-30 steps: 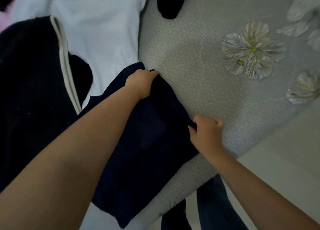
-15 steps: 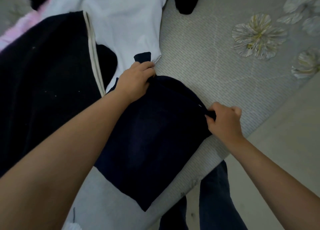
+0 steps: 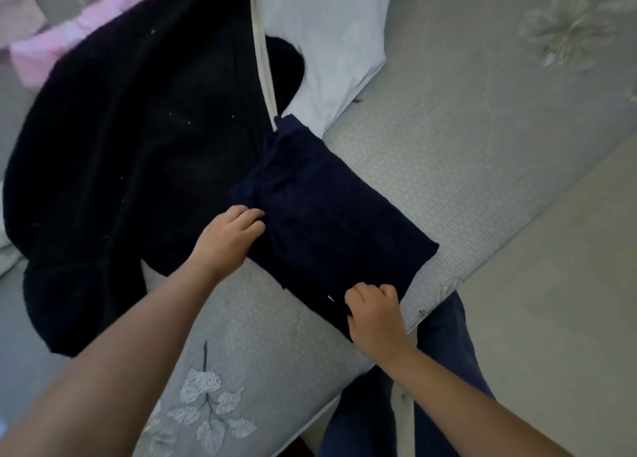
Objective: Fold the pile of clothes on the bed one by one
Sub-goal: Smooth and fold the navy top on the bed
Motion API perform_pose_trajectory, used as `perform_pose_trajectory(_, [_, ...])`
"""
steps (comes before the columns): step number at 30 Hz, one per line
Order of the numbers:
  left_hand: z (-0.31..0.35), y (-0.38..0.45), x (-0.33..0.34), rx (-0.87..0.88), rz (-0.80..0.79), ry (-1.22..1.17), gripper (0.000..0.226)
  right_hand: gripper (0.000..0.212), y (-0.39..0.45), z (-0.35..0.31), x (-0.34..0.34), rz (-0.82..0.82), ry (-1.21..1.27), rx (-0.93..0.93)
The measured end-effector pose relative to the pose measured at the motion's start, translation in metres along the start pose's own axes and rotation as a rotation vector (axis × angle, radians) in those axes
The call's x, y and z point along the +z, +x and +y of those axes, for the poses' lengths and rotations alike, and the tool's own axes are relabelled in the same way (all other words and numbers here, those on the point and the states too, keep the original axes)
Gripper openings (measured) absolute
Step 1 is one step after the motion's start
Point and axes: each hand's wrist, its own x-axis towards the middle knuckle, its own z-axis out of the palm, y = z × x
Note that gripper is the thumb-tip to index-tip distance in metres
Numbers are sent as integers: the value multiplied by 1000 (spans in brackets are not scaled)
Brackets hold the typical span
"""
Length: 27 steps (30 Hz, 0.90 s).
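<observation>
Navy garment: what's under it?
The navy garment lies mostly on the grey patterned bedspread; its far corner overlaps the white garment and the black garment. Anything beneath its middle is covered.
</observation>
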Motion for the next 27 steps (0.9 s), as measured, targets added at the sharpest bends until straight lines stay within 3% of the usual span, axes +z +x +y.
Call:
perform_pose_trajectory(3, [2, -32, 30, -224, -289, 36, 36, 38, -12, -17, 28, -175, -95, -40])
perform_pose_trajectory(6, [11, -47, 41, -372, -286, -20, 36, 44, -19, -25, 44, -297, -178, 63])
perform_pose_trajectory(9, [25, -44, 46, -240, -108, -16, 41, 73, -15, -26, 50, -277, -278, 164])
perform_pose_trajectory(12, [32, -35, 56, -14, -178, 14, 80, 85, -9, -27, 58, -336, -411, 190])
perform_pose_trajectory(15, [31, -24, 68, 17, -246, 5, 98, 80, -5, -19, 66, -394, -478, 143])
perform_pose_trajectory(21, [10, -8, 97, 109, -340, 92, 90, 67, 5, -2, 70, -430, -589, 16])
perform_pose_trajectory(23, [17, -4, 88, 120, -273, 96, 84, 66, 8, -3, 67, -426, -568, 39])
perform_pose_trajectory(25, [24, -4, 87, 108, -67, 99, 54, 51, 11, -2, 63, -367, -496, 35])
perform_pose_trajectory(27, [32, -2, 82, 52, -30, 75, 42, 41, 16, 3, 53, -302, -394, 26])
